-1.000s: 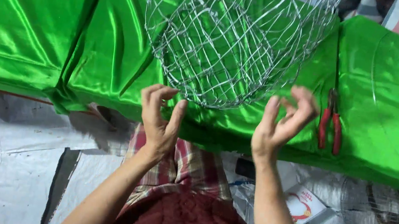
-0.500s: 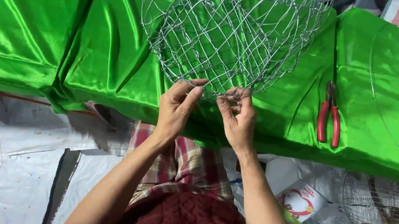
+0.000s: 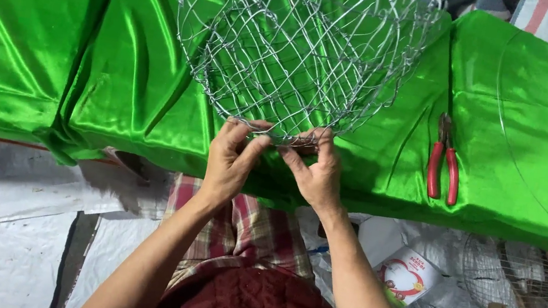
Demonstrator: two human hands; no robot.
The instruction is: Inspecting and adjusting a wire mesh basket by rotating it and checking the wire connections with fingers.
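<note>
Wire basket: a rounded wire mesh frame (image 3: 299,50) sits in the upper centre of the frame, resting on the green cloth, its lower edge toward the person.
Left hand: the left hand (image 3: 231,162), just below the frame's lower edge, has fingers curled and fingertips pinching the bottom wire.
Right hand: the right hand (image 3: 318,171), just beside the left, pinches the same bottom wire between thumb and fingers.
Cloth: shiny green satin cloth (image 3: 89,42) covers the raised surface across the upper half of the frame.
Pliers: red-handled pliers (image 3: 444,160) lie on the cloth at centre right, apart from both hands.
Lower right: another wire mesh piece (image 3: 519,289) lies on the floor.
</note>
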